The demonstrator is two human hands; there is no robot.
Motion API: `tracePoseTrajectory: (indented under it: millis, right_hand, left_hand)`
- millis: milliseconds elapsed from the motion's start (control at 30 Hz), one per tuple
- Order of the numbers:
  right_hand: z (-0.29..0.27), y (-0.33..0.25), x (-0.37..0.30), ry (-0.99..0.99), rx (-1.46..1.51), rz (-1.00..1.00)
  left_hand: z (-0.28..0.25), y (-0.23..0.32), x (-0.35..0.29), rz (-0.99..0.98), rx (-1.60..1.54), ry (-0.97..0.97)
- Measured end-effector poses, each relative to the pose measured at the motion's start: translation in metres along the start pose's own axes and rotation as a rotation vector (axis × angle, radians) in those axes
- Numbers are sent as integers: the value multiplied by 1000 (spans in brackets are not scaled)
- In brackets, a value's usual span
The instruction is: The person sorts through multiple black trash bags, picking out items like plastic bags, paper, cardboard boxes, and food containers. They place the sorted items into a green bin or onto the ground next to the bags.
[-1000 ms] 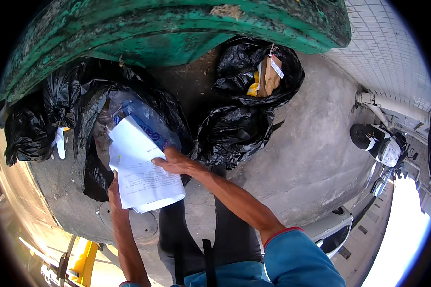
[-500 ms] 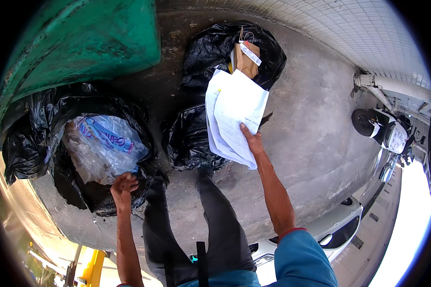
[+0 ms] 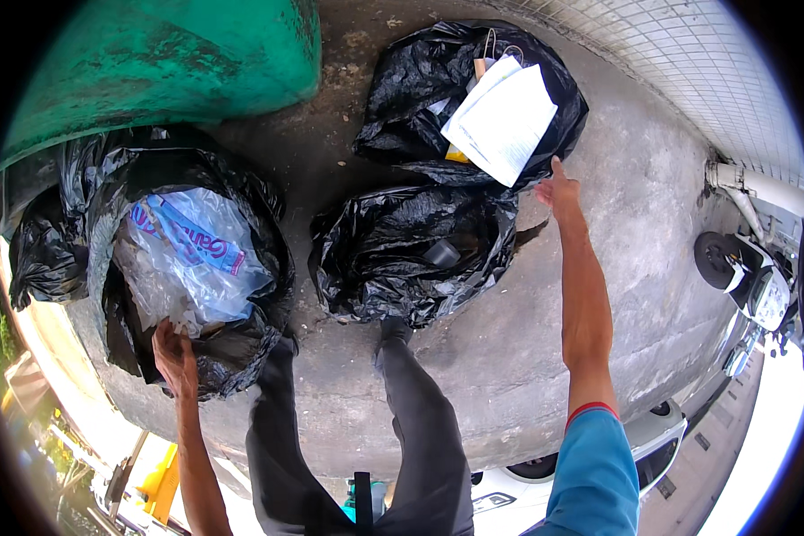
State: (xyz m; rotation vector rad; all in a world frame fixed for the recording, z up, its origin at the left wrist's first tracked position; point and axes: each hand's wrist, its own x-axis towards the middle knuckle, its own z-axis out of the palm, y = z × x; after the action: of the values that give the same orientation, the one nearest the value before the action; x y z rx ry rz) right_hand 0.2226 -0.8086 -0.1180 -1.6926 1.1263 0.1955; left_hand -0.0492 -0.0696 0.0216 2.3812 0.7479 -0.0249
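Note:
My right hand point(image 3: 558, 188) is open and empty, fingers stretched out, just below a stack of white written sheets point(image 3: 507, 125). The sheets lie over the mouth of the far black garbage bag point(image 3: 411, 89), covering part of a brown paper bag with string handles. My left hand point(image 3: 175, 357) is at the near side of the left black garbage bag point(image 3: 272, 268). Its fingers are stretched and slightly apart, with the tips touching pale crumpled plastic. Inside that bag lies clear plastic wrapping point(image 3: 228, 290) with a blue and pink printed wrapper point(image 3: 196, 237).
A third black garbage bag point(image 3: 366, 277) sits open before my feet, with a small clear container point(image 3: 442, 255) in it. A green bin point(image 3: 179, 62) stands at the far left. A tiled wall, a pipe point(image 3: 759, 188), a motorbike point(image 3: 764, 295) and a white car line the right side.
My right hand has let go of the white sheets, which now rest on the far bag, and has moved right. My left hand has shifted left along the left bag.

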Motion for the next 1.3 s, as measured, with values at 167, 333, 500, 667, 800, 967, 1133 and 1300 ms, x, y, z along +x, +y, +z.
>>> tracePoseTrajectory:
  millis: [167, 333, 500, 667, 800, 967, 1133, 1300]
  right_hand:
    - [58, 24, -140, -351, -135, -28]
    - [189, 3, -360, -925, -168, -324]
    - [315, -44, -490, -941, -117, -1125]
    - [374, -56, -473, -635, -618, -1037]
    - [380, -8, -456, -579, -909, -953]
    - [404, 4, -425, -854, -685, -792]
    - [415, -9, -424, -1127, -580, -376]
    - [429, -3, -443, -1082, -210, -143]
  left_hand:
    - [2, -9, 1, -26, 86, 67]
    - [-21, -16, 46, -165, -40, 157]
    - [-72, -61, 93, -314, -107, 295]
    - [-76, -109, 144, -183, 110, -22]
    - [-38, -189, 186, 19, 173, -69]
    - [-25, -288, 192, 249, 406, -210]
    - [-4, -229, 209, 347, 662, -221]
    - [10, -198, 209, 222, 265, -359]
